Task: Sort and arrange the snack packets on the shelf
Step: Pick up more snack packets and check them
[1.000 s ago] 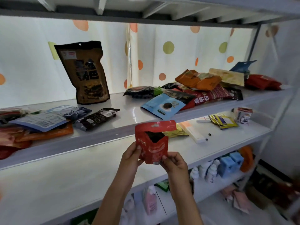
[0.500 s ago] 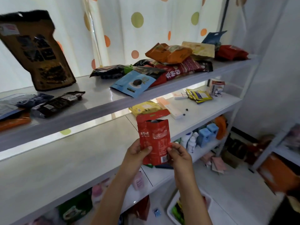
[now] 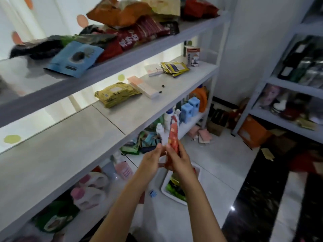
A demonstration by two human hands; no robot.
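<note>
Both hands, the left hand (image 3: pixel 151 158) and right hand (image 3: pixel 178 158), hold a red snack packet (image 3: pixel 173 137) upright near the white shelf (image 3: pixel 70 137).

top shelf (image 3: pixel 174 34): heap of snack packets (image 3: pixel 132 27) at its right half; flat packet (image 3: pixel 75 58) at the front edge, left of the heap.
middle shelf (image 3: pixel 87 130): wrapped pack (image 3: pixel 116 93) near centre, long box (image 3: pixel 144 86) just right of it, sachets (image 3: pixel 174 68) further right, small carton (image 3: pixel 192 55) upright behind them at the right end.
lower shelf (image 3: pixel 187 126): bottles (image 3: pixel 168 117), blocks (image 3: pixel 189 107) to their right, jug (image 3: pixel 201 96) behind.
hands: left hand (image 3: pixel 151 160) and right hand (image 3: pixel 178 159) before the shelves, below middle shelf, pouch (image 3: pixel 173 137) upright between them.
floor (image 3: pixel 218 172): tray (image 3: pixel 167 191) under the hands, holding packets; second rack (image 3: pixel 288 84) at right.
</note>
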